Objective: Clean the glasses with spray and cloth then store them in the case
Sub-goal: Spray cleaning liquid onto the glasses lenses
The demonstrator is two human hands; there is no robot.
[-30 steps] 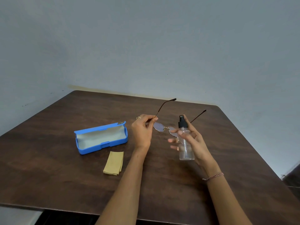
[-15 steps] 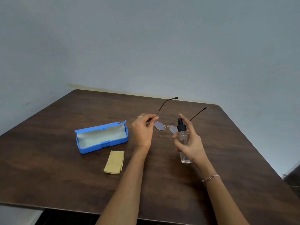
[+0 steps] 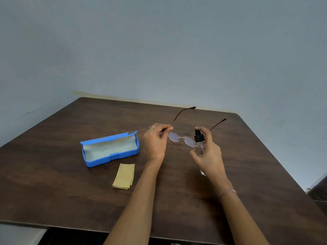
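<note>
My left hand (image 3: 155,142) pinches the thin metal-framed glasses (image 3: 180,138) at the left hinge and holds them above the table, arms open and pointing away from me. Right beside the right lens, my right hand (image 3: 208,154) grips a small clear spray bottle (image 3: 199,144) with a black pump top, and my index finger lies over the pump. To the left, a blue glasses case (image 3: 109,150) lies open on the table, showing its pale lining. A folded yellow cloth (image 3: 124,176) rests in front of the case.
Everything sits on a dark wooden table (image 3: 53,183) pushed against a plain grey wall. The table's front edge runs across the bottom, and its right edge slants down at the right side.
My right hand has shifted left and turned the bottle, bringing the nozzle close to the right lens with the index finger over the pump. My left hand stays put with the glasses.
</note>
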